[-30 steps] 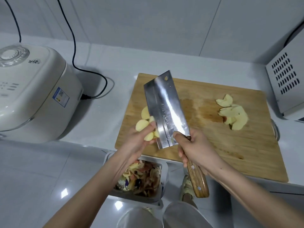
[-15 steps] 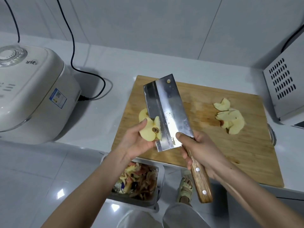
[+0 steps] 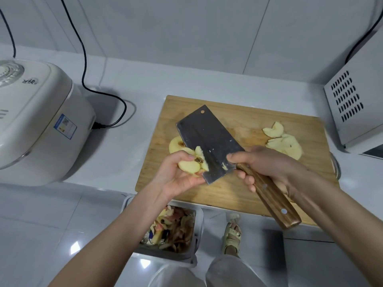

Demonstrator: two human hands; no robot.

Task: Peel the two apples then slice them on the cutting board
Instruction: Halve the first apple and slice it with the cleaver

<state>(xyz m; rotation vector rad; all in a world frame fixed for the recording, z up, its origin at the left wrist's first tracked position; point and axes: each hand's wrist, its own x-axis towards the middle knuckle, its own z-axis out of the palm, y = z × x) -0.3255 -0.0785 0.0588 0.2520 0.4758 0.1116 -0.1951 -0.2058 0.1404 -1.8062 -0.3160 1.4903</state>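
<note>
Looking down from the head view: left hand point(image 3: 176, 175) was cupped palm-up around a peeled apple half point(image 3: 191, 163), fingers curled under it, thumb on top. Cut face pointed up, core and seeds visible. The hand held it above the near-left part of the cutting board point(image 3: 238, 191), off the wood.

Right hand point(image 3: 267, 164) was clenched on the wooden handle of the cleaver point(image 3: 209, 141), index finger stretched onto the flat of the blade. Blade tilted, spine away from the person, hanging hole at the far corner. Near edge of the blade sat in the apple half at the core; bits of flesh stuck to the steel.

Another peeled apple piece point(image 3: 176, 143) lay on the board just behind the held half, partly hidden by the blade. Pile of apple slices point(image 3: 284, 141) lay at the board's far-right side, well apart from the hands.

Board rested on a white counter point(image 3: 128, 154). Rice cooker point(image 3: 39, 121) stood at the left with a black cord point(image 3: 87, 65) running up the wall. White vented appliance point(image 3: 354, 106) stood at the right edge, just beside the board.

Below the counter edge, a bin point(image 3: 199, 235) held apple peels point(image 3: 174, 228). One sandalled foot point(image 3: 232, 235) showed on the floor beside it.
</note>
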